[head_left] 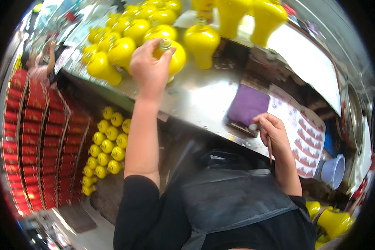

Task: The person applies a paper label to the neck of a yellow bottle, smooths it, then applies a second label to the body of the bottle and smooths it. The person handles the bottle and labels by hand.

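Bottle (178,58) appears to stand on the surface (191,100) beside other bottles (136,31), its neck (166,43) pinched by the left hand (148,68); the right hand (277,131) pinches a thin stick (270,149) near a purple pad (249,104). Gripping seems the step; lifting would call for clearing neighbours.

1. From over here, the widest passage is the shiny metal bench top (183,102), open between the left hand (152,66) and the purple pad (249,103).
2. Leftward, yellow bottles (136,31) crowd close together (I wouldn't squeeze a fist in there).
3. One more bottle (202,43) blocks the way just right of that hand.
4. Tall yellow vases (267,21) obstruct the far edge.
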`<state>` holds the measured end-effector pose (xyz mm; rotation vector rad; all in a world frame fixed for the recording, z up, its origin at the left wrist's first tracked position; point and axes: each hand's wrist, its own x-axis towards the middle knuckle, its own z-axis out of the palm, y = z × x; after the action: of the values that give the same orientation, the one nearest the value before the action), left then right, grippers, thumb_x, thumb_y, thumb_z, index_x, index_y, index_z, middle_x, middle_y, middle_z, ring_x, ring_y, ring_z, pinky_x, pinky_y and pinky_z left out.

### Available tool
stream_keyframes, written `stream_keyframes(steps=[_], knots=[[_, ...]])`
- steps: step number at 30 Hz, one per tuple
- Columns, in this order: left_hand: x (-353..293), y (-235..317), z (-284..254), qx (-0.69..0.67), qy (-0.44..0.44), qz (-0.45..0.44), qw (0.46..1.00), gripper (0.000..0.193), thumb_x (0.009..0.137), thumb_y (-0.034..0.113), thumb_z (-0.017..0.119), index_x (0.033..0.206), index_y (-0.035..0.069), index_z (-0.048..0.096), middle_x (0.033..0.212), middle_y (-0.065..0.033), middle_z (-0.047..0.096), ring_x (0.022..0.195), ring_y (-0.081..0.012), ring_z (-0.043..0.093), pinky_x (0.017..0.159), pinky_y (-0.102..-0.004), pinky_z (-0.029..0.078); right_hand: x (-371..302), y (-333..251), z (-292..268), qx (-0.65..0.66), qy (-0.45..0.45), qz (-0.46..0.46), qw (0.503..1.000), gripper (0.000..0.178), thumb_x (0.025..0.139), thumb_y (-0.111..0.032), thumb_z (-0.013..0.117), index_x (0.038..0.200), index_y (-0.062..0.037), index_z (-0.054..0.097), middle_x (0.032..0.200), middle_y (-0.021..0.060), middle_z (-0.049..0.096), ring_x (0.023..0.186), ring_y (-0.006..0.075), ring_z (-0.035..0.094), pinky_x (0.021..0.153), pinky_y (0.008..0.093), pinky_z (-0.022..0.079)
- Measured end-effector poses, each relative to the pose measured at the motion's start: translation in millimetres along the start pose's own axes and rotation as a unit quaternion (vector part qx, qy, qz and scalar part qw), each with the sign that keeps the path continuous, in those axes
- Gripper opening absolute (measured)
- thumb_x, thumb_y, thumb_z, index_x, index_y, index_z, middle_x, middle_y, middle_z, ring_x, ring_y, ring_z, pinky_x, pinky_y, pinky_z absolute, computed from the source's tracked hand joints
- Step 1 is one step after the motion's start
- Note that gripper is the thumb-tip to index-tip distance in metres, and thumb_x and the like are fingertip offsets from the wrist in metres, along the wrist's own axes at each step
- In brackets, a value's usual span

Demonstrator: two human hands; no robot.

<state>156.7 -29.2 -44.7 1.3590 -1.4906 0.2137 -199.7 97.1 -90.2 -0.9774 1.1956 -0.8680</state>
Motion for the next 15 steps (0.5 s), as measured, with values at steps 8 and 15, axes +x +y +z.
stream_keyframes(steps=[8,15], knots=[[25,128,25,-0.441,-0.242,-0.193,0.843,0.025,0.089,0.007,0.081,0.109,-0.004,0.071,0.1,-0.0093,0.075,0.088,-0.0126,0.07,0.079,-0.0255,0.058,0,-28,-22,-0.133,0.067,-0.15,0.977,0.05,0.09,-0.013,0.076,0.136,-0.0007,0.061,0.113,0.0052,0.073,0.065,0.0018,0.053,0.061,0.0183,0.045],[-32,157,142,-0.471,-0.344,-0.182,0.792,0.045,0.108,0.024,0.056,0.14,-0.008,0.059,0.131,-0.0167,0.067,0.12,-0.0207,0.063,0.107,-0.0327,0.048,18,-35,-33,-0.243,0.117,-0.091,0.959,0.099,0.082,-0.039,0.078,0.16,0.0005,0.032,0.089,0.0114,0.062,0.071,0.0128,0.061,0.065,0.0262,0.049]])
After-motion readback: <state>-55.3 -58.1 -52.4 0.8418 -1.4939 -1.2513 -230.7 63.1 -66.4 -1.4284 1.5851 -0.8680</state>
